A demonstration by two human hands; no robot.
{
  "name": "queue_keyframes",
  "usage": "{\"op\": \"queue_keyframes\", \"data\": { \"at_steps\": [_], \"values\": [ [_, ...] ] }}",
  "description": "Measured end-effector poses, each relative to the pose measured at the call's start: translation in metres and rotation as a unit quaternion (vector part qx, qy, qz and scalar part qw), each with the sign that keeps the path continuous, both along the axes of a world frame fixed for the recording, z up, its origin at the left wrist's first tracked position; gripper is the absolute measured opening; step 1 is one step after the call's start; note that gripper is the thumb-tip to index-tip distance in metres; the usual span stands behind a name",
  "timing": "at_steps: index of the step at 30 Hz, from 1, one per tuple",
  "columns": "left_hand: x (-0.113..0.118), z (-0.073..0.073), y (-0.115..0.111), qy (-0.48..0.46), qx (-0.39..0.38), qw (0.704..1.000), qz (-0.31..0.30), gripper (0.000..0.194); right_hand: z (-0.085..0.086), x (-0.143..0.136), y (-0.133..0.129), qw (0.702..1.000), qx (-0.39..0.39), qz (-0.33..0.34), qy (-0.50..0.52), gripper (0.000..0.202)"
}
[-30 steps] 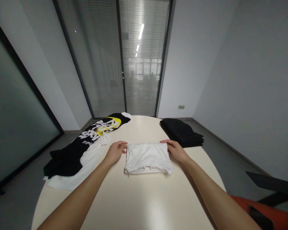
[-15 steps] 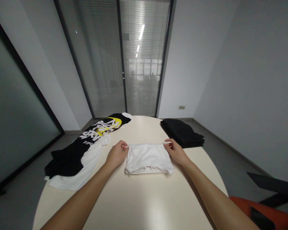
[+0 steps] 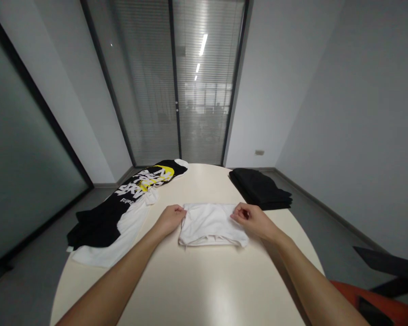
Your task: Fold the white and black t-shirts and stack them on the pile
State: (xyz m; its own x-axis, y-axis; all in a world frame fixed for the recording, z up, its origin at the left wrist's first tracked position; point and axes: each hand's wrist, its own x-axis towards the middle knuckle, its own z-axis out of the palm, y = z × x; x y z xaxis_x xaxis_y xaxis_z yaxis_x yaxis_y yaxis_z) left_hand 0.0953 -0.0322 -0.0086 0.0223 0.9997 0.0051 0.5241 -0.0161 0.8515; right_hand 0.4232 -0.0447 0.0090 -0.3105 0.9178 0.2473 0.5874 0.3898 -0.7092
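Note:
A white garment [image 3: 209, 224], folded into a flat rectangle, lies on the table in front of me; layered hems show along its near edge. My left hand [image 3: 172, 218] is closed at its far left corner, thumb and fingers pinching the cloth. Over the right part of the garment is my right hand [image 3: 253, 219]. Its fingers are curled, with thumb and fingertips brought together just above or against the cloth. Whether any fabric is between these fingertips cannot be seen.
A black T-shirt [image 3: 100, 224] with white and yellow print lies on the left, over a white garment [image 3: 105, 253]. Folded black garments [image 3: 260, 188] are stacked at the back right. The round pale table [image 3: 177, 290] has an orange and black chair [image 3: 370, 296] beside its right edge.
My right hand has shifted from the garment's far right corner slightly toward me, its fingers now curled over the cloth. My left hand remains at the left corner, its fingers closer around it.

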Motion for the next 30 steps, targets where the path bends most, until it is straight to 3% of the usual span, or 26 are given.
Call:
{"op": "queue_keyframes", "data": {
  "at_steps": [5,9,13,16,30],
  "values": [
    [-0.008,0.000,0.002,-0.019,-0.019,1.000,-0.013,0.022,0.024,-0.032,-0.022,0.978,0.163,0.067,-0.110,0.021],
    [-0.009,-0.001,0.003,-0.029,-0.022,0.999,-0.021,0.024,0.025,-0.077,-0.044,0.950,0.253,0.078,-0.164,0.017],
    [-0.009,0.001,0.001,-0.034,-0.018,0.999,-0.024,0.025,0.012,-0.114,-0.057,0.933,0.262,0.106,-0.221,0.017],
    [-0.009,0.002,0.000,-0.034,-0.016,0.999,-0.027,0.025,0.004,-0.125,-0.058,0.928,0.253,0.129,-0.241,0.019],
    [-0.016,-0.005,0.008,-0.024,-0.004,1.000,-0.013,0.023,0.000,-0.121,-0.057,0.925,0.251,0.213,-0.191,0.013]
  ]
}}
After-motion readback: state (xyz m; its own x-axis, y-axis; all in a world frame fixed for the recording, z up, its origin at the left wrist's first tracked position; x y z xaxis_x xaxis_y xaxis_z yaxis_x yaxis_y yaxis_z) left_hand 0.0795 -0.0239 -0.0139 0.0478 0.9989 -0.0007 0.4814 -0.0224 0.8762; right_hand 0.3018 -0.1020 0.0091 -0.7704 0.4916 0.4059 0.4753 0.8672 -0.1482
